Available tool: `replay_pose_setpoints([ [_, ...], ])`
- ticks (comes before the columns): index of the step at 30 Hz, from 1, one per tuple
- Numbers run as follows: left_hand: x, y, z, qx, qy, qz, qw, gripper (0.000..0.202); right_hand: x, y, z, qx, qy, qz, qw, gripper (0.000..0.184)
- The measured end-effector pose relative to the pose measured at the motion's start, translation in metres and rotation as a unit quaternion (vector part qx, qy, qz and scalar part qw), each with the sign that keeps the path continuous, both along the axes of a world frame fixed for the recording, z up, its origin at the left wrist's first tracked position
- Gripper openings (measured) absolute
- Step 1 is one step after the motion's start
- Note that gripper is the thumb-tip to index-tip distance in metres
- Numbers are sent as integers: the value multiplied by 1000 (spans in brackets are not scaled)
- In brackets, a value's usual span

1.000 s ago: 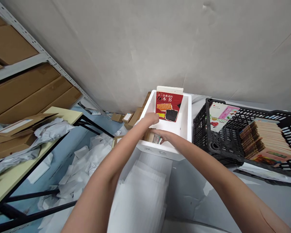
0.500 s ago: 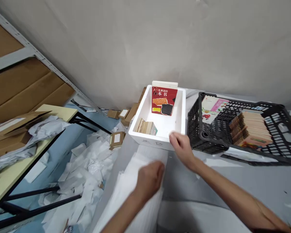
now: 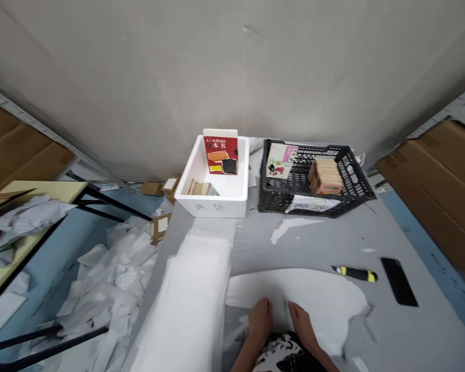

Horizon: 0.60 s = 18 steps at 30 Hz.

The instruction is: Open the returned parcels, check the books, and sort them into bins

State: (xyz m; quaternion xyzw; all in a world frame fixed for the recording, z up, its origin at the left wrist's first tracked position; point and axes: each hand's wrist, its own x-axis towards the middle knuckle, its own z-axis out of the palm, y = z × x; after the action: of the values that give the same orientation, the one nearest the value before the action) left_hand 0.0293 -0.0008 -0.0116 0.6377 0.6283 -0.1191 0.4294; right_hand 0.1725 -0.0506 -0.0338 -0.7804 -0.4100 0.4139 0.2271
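Facing the desk (image 3: 294,243), both hands on a white foam sheet (image 3: 302,294).

Beyond the sheet sit a black crate (image 3: 349,175) of books and a foam box (image 3: 213,204) holding a red book (image 3: 220,155); right of it lie a box cutter (image 3: 354,274) and a phone (image 3: 398,281). The left hand (image 3: 260,323) and right hand (image 3: 304,325) touch its near edge, just apart; neither grip's state can be told.

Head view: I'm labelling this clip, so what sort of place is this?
Probably a packing or shipping room for books. A white foam box holds books, a black plastic crate holds more, and metal shelving stacked with cardboard cartons stands on both sides.
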Motion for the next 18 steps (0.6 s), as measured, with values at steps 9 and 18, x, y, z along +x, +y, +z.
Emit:
replay_pose_setpoints([
  [9,40,-55,-12,4,20,-37,999,31,38,-27,-14,-107,-86,29,990,39],
  [18,81,-97,-7,108,79,-2,991,30,100,-65,-23,-133,-84,68,985,35],
])
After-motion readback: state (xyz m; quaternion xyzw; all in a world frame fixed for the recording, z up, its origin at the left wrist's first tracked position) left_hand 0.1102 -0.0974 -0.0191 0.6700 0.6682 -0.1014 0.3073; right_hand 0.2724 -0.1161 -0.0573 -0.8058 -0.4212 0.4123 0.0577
